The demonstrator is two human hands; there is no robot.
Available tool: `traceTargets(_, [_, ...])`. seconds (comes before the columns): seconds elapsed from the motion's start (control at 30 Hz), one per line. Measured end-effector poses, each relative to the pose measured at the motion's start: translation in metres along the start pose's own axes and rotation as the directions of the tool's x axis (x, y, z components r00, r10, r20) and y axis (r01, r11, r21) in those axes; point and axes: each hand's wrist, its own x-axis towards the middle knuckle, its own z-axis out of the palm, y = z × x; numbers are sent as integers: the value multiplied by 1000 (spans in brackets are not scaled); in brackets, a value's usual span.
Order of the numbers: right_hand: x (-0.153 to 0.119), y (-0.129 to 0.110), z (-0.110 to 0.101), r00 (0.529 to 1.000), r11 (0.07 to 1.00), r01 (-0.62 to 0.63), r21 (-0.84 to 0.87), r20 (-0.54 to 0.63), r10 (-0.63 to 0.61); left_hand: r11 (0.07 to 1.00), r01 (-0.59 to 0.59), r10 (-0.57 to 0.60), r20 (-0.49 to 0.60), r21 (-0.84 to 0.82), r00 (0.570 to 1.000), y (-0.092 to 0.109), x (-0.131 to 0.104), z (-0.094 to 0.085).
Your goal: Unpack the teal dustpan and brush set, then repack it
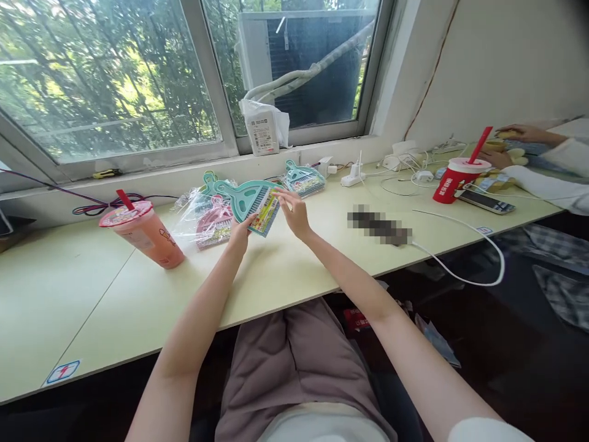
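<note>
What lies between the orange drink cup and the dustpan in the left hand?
The head view shows a pink dustpan set and clear plastic there.

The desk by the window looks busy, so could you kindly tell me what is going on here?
A person holds up a teal dustpan set in the left hand. The right hand is at its label's upper edge; whether it grips is unclear. A pink dustpan set lies just behind the left hand, and another dustpan set lies near the wall. An orange drink stands to the left.
</note>
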Motion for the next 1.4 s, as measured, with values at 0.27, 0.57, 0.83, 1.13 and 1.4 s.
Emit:
traceTargets(0.27, [-24,84,-189,916,824,-333,-458,50,398,998,50,-51,-65,-28,997,0,5,1])
traceTargets(0.57, [-122,102,-279,749,283,-339,-897,-76,658,999,28,-30,-55,-39,998,-2,6,0])
traceTargets(0.83, [-142,81,-251,786,223,-303,-927,-111,608,997,64,-68,-94,-42,993,-1,4,1])
traceTargets(1.13, [-147,82,-248,837,204,-233,-951,-89,540,997,69,-73,-74,-46,995,-5,4,0])
traceTargets(1.4, [-149,82,-246,855,209,-223,-952,-88,511,996,82,-83,-60,-20,995,-1,0,3])
